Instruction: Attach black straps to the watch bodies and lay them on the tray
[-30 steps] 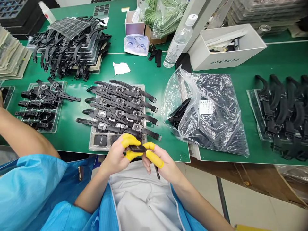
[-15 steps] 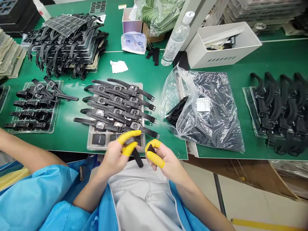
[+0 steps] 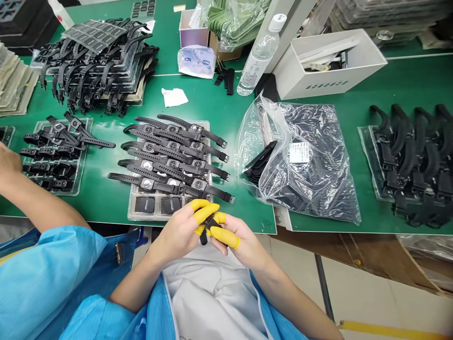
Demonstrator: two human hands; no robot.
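In front of my lap my two hands meet, several of their fingers in yellow finger cots. My left hand is closed on a black smartwatch, mostly covered by fingers. A black strap end hangs below it. My right hand pinches a short black watch strap against the watch; whether the two are joined I cannot tell. Just beyond lies a clear tray with rows of strapped smartwatches, backs up. Along its near edge sit square watch faces without visible straps.
A clear bag of black straps lies to the right. Further right is another tray of watches. Left are a smaller watch tray and a tall stack. A co-worker's arm reaches in at left.
My hands have come together, bringing the watch and the strap piece into contact. The co-worker's arm has moved up over the table, its hand now showing at the left edge.
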